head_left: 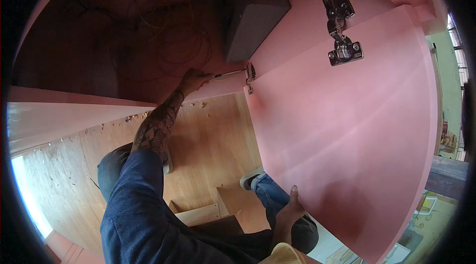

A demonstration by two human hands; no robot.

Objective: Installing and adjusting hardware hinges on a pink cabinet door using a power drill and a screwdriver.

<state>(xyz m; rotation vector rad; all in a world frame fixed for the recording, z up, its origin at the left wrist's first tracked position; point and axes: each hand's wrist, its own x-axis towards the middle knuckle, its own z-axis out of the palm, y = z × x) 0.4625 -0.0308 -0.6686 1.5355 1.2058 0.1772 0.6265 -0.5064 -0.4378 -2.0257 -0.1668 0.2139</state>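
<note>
My left hand (194, 79) is closed round the handle of a screwdriver (231, 72). Its shaft points right, with the tip at the small metal hinge (250, 75) in the corner where the pink door (342, 130) meets the cabinet. A second metal hinge (342, 36), larger in view, joins the upper part of the door to the pink side panel. At the door's near edge, my right hand (290, 212) grips the panel with the thumb on its face; the other fingers are mostly hidden.
A dark grey box (255, 26) stands inside the cabinet, beside loose coiled wire (183, 41). Another pink panel (74, 120) juts out at left. Wood shavings (198, 108) lie on the wooden floor (208, 140). A wooden stool (203, 214) is below me, near my legs.
</note>
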